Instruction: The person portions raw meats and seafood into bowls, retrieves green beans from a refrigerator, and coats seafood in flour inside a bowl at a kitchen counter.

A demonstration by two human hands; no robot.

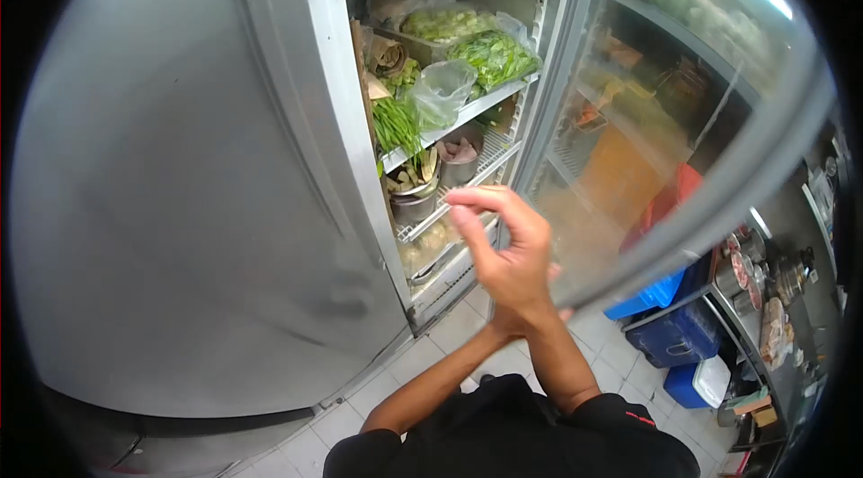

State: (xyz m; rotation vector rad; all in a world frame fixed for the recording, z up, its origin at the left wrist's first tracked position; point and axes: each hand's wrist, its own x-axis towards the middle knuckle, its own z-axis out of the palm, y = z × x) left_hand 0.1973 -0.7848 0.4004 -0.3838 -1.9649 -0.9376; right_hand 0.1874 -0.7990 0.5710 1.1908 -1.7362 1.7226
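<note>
My right hand (517, 253) is raised in front of an open glass-door fridge. Its thumb and index finger curve together at the tips, and I see nothing between them. My left hand (564, 312) crosses behind the right wrist, mostly hidden, near the lower edge of the glass door (611, 136). Beyond the hands, a fridge shelf holds bagged leafy greens (493, 57), a clear plastic bag (442, 91) and long green stalks (395, 125). Lower down stand a metal pot (415, 206) of cut pale pieces and a metal container (458, 170) of pinkish pieces.
A closed steel door (180, 190) fills the left side. To the right are a dark blue bin (674, 334), a blue cooler with a white lid (712, 381) and a counter (737, 316) carrying several metal containers. White tiles (454, 327) cover the floor.
</note>
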